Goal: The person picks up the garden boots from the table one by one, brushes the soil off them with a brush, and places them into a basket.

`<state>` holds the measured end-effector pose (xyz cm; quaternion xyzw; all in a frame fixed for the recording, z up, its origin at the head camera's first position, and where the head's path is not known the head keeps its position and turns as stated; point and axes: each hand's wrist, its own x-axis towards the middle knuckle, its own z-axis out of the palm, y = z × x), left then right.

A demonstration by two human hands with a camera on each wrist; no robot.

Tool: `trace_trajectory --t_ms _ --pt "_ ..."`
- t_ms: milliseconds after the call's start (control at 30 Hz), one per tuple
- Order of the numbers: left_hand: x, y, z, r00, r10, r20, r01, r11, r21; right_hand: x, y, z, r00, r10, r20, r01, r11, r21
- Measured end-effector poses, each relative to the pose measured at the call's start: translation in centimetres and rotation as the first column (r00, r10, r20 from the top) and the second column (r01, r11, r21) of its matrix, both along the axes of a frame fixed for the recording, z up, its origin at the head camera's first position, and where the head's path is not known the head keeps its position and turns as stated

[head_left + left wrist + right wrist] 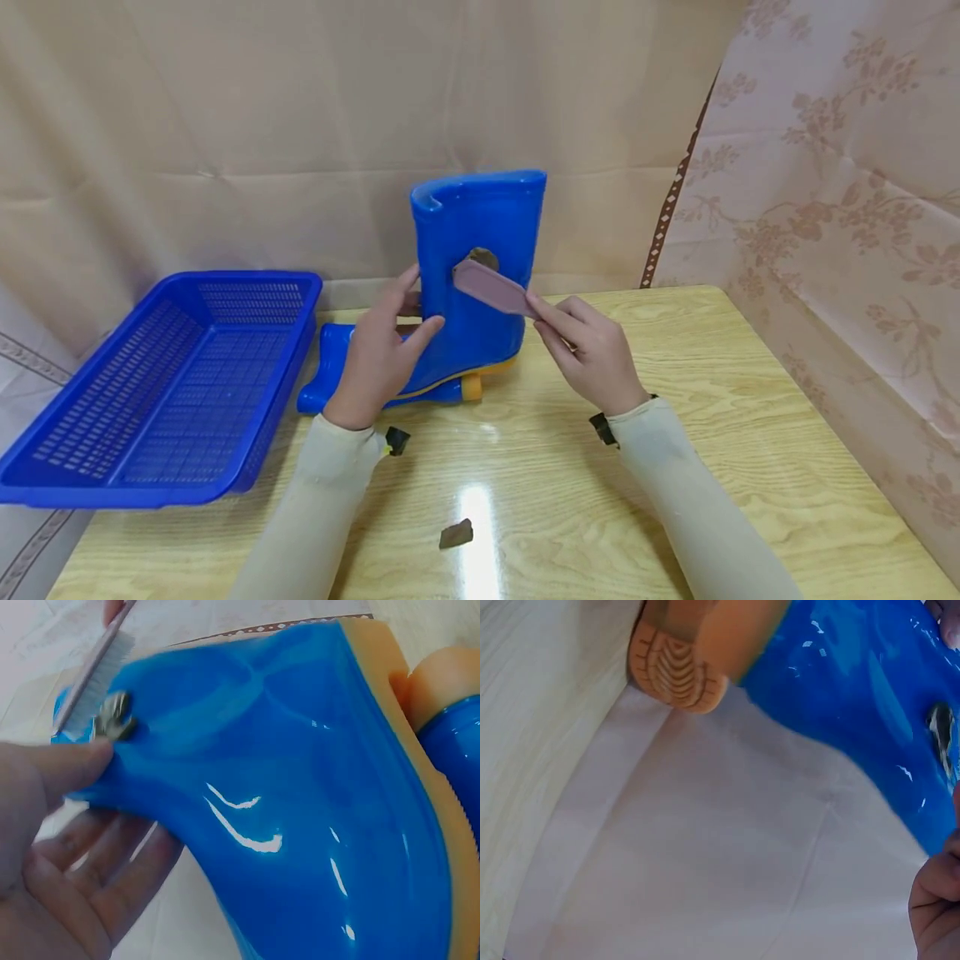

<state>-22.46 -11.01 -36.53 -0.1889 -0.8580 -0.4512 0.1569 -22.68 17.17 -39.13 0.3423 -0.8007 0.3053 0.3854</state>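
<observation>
A blue rubber boot [480,225] with a yellow-orange sole stands in the middle, its shaft upward. My left hand [378,350] grips the shaft from the left side, thumb on the near face and fingers behind it. A brown mud-like lump [114,716] sticks to the shaft. My right hand [592,350] pinches one end of a brush [491,287] with a pink back. Its white bristles [112,664] face the shaft beside the lump; whether they touch it I cannot tell. In the right wrist view the brush is out of sight.
A second blue boot [330,362] lies on its side behind my left hand, partly covered by the upright one. At the left stands a blue plastic basket [313,308]. A small brown piece [456,534] lies on the wooden table [750,433] near me. Curtains [300,108] hang behind.
</observation>
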Motion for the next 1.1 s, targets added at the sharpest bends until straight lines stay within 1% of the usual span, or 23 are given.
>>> trace_trajectory --t_ms 67,167,233,400,567,667,867,967,1100 --pt "0.25 0.04 0.17 0.999 -0.033 0.005 0.034 0.999 -0.014 0.18 -0.23 0.17 0.999 0.023 -0.026 -0.023 1.0 -0.012" --pt "0.38 0.09 0.09 0.999 -0.055 0.002 0.055 0.998 -0.023 0.39 -0.42 0.32 0.999 0.026 -0.03 -0.027 0.999 -0.018" --pt "0.28 0.08 -0.1 0.999 -0.045 -0.008 0.045 0.999 -0.02 0.39 -0.41 0.28 1.0 0.011 -0.01 -0.011 1.0 -0.014" --pt "-0.07 -0.1 -0.64 1.0 0.005 -0.016 -0.005 1.0 -0.003 0.02 -0.29 -0.11 0.999 -0.023 0.045 0.022 1.0 0.01" --pt "-0.27 -0.25 -0.76 0.999 0.041 -0.011 -0.041 0.999 0.009 -0.25 -0.09 -0.29 0.997 -0.051 0.062 0.051 0.999 0.008" --pt "-0.33 -0.2 -0.6 0.999 0.033 -0.008 -0.033 0.999 0.019 -0.3 -0.05 -0.18 0.998 -0.042 0.043 0.042 0.999 -0.003" --pt "-0.14 0.08 -0.33 1.0 -0.017 -0.007 0.017 1.0 0.009 -0.05 -0.26 0.03 1.0 0.02 -0.007 -0.02 1.0 -0.005" --pt "-0.04 0.17 -0.33 1.0 -0.021 0.0 0.021 1.0 0.0 0.16 -0.34 0.07 1.0 0.007 -0.016 -0.007 1.0 -0.011" --pt "-0.2 0.24 -0.29 1.0 0.0 0.001 0.0 1.0 0.0 0.11 -0.26 0.2 0.999 -0.035 -0.013 0.035 0.999 -0.021"
